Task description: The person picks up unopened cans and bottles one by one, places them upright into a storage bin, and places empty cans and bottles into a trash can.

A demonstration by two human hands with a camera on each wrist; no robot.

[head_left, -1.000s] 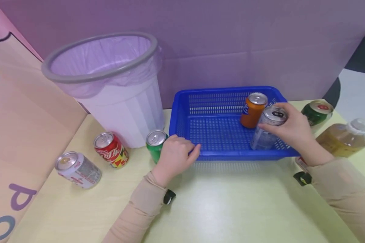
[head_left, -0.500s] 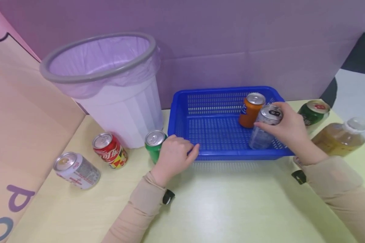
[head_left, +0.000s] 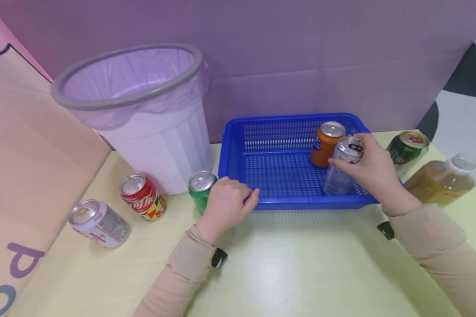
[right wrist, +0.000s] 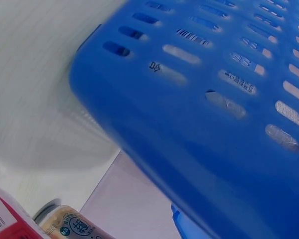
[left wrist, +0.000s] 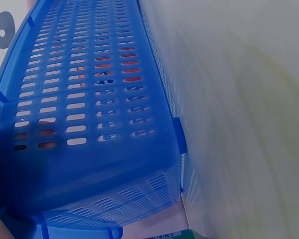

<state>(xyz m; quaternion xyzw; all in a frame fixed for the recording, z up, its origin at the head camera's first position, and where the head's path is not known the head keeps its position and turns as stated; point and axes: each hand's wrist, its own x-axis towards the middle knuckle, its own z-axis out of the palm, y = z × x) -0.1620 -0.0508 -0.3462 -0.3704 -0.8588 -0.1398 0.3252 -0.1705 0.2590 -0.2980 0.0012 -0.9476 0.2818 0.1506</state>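
Note:
In the head view, my right hand (head_left: 374, 169) holds a silver drink can (head_left: 338, 176) between thumb and fingers near its top. The can stands inside the blue plastic basket (head_left: 277, 204), at its right end, close to an orange soda can (head_left: 324, 149). My left hand (head_left: 228, 202) grips the basket's front left corner, fingers curled over the rim and thumb apart; its fingertips are hidden. Beside that hand a green can (head_left: 200, 193) is partly covered. In the right wrist view, a printed can shows through the slots of the basket wall (right wrist: 189, 144).
A white bin (head_left: 170, 145) with a lined grey rim stands at the back left. In front of it are a red can (head_left: 143, 198) and a white-and-silver can (head_left: 101, 224). Right of the basket stand a dark green can (head_left: 407, 147) and a bottle of amber liquid (head_left: 440, 182).
My right hand and the silver can have shifted slightly left, closer to the orange can. The left hand keeps its place on the basket corner. The head view has drifted a little.

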